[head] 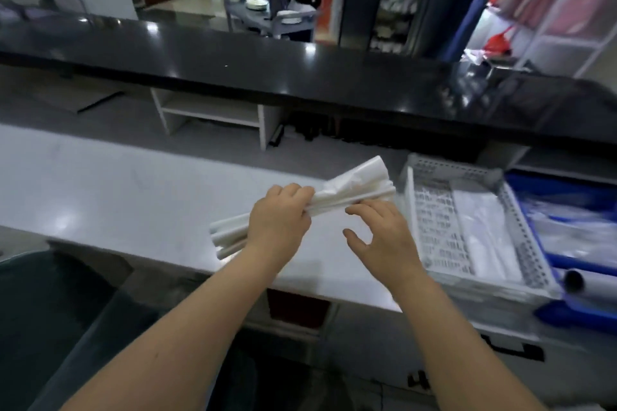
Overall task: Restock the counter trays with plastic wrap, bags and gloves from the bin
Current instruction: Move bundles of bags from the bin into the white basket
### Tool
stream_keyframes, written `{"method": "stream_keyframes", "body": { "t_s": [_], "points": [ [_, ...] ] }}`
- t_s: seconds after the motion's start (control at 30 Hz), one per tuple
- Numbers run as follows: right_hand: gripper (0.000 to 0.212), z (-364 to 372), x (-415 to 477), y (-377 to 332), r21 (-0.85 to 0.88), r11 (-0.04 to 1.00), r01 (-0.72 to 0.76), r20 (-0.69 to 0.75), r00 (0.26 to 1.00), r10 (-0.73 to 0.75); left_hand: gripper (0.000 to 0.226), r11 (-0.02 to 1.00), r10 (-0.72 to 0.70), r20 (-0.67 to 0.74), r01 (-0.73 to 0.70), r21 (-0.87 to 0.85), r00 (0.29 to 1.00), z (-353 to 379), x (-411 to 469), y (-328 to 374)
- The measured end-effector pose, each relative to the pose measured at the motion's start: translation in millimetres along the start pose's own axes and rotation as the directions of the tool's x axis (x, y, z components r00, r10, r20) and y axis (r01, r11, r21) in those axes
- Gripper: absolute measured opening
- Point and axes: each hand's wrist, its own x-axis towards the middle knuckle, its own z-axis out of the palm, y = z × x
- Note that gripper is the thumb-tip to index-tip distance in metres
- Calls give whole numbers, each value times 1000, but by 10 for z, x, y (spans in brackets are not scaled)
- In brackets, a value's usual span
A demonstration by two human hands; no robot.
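My left hand point(278, 220) grips a folded bundle of white plastic bags point(354, 188) above the white counter. The bundle slants from lower left to upper right, its loose end fanned out. My right hand point(380, 237) hovers just under the bundle's right part, fingers spread and holding nothing. To the right stands a white perforated tray point(430, 237) with clear bags lying in it. Beyond it sits a blue tray point(567, 190) holding clear plastic packs. A roll of plastic wrap point(577, 280) lies at the blue tray's front edge.
The white counter point(117, 197) stretches left. A raised black ledge point(267, 77) runs along the back, with a white shelf unit point(213, 110) under it. A dark bin point(50, 310) stands at lower left. A person sits by a cart in the background.
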Motion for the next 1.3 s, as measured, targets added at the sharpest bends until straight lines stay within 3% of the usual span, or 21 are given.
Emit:
{"method": "stream_keyframes", "body": {
  "t_s": [0.23, 0.3, 0.4, 0.57, 0.63, 0.73, 0.77, 0.83, 0.9, 0.97, 1.03, 1.07, 1.17, 1.3],
  "points": [
    [31, -853, -44, 1302, -39, 985, -168, -73, 984, 165, 32, 971, 97, -13, -97, -216, 995, 624, 858, 1461],
    [31, -1068, -55, 1650, -5, 972, -233, -80, 969, 232, 30, 919, 57, 29, -41, -392, 998, 757, 1063, 1819],
    [33, -1327, -64, 2065, 223, 893, -391, -38, 912, 409, 27, 737, -12, 196, 141, -660, 980, 903, 1318, 2228],
    [43, -1439, -7, 2519, 582, 613, -534, 76, 787, 612, 24, 330, -68, 499, 491, -806, 864, 1178, 1581, 2514],
    [43, -1375, 16, 2648, 711, 407, -574, 227, 735, 639, 20, 161, -56, 622, 622, -766, 781, 1300, 1640, 2532],
    [48, -1259, 26, 2801, 786, 88, -612, 463, 676, 573, 18, 62, -19, 754, 753, -655, 657, 1512, 1686, 2448],
    [51, -1217, 30, 2841, 779, 28, -627, 511, 659, 552, 21, 62, -12, 783, 782, -621, 622, 1578, 1688, 2403],
    [54, -1103, 56, 2899, 747, 2, -665, 550, 619, 561, 23, 112, -42, 806, 804, -584, 591, 1694, 1685, 2316],
    [53, -962, 87, 2912, 709, -6, -705, 566, 563, 602, 27, 236, -124, 774, 776, -585, 621, 1783, 1686, 2233],
    [51, -822, 121, 2916, 680, -39, -732, 588, 512, 626, 36, 449, -208, 682, 688, -571, 701, 1861, 1715, 2103],
    [51, -689, 152, 2927, 652, -68, -755, 603, 462, 650, 40, 722, -245, 549, 528, -447, 799, 1923, 1742, 1935],
    [52, -617, 172, 2934, 636, -75, -768, 608, 439, 662, 38, 794, -227, 495, 453, -404, 839, 1943, 1751, 1853],
    [54, -391, 212, 2921, 561, -61, -825, 615, 367, 698, 26, 825, -191, 405, 370, -427, 894, 1987, 1737, 1630],
    [51, -219, 204, 2912, 440, 20, -898, 620, 320, 716, 25, 830, -206, 407, 380, -409, 890, 2055, 1666, 1399]
  ]
}}
